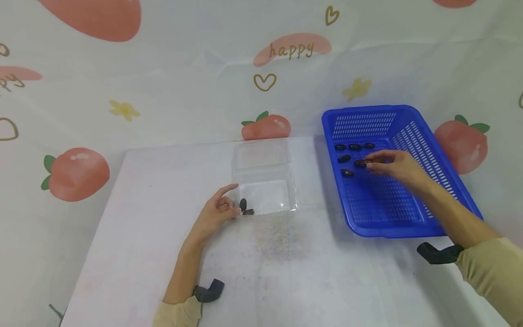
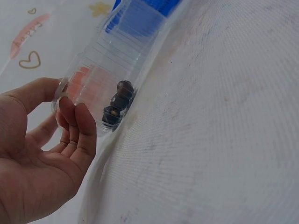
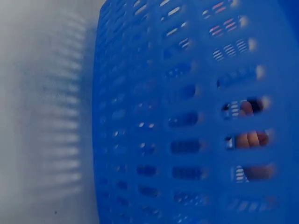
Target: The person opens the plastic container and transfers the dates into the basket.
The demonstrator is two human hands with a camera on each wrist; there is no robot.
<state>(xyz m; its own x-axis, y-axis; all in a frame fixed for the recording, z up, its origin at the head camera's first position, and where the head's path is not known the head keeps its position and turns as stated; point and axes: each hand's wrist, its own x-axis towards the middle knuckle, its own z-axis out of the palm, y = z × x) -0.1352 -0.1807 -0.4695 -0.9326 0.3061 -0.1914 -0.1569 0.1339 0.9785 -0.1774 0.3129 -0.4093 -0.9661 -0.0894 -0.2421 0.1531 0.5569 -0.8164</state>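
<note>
A clear plastic clamshell box [image 1: 265, 195] lies with its lid [image 1: 261, 154] folded back. My left hand [image 1: 216, 210] holds its left side, fingers bent at the wall; the left wrist view shows this hand [image 2: 51, 149] close up. Dark brown dates [image 2: 119, 100] sit in the box corner by those fingers. Over the blue basket [image 1: 353, 227], my right hand [image 1: 398, 168] pinches a date [image 1: 360, 163] between thumb and fingers. Several other dates [image 1: 344, 158] lie along the basket's left and far side. In the right wrist view, the slotted basket wall [image 3: 140, 112] hides most of that hand.
The basket stands right of the box on a white-covered table [image 1: 143, 218], its walls rising around my right hand. A white printed cloth [image 1: 184, 77] with peaches and hearts hangs behind. Stains mark the table [image 1: 282, 238] in front of the box.
</note>
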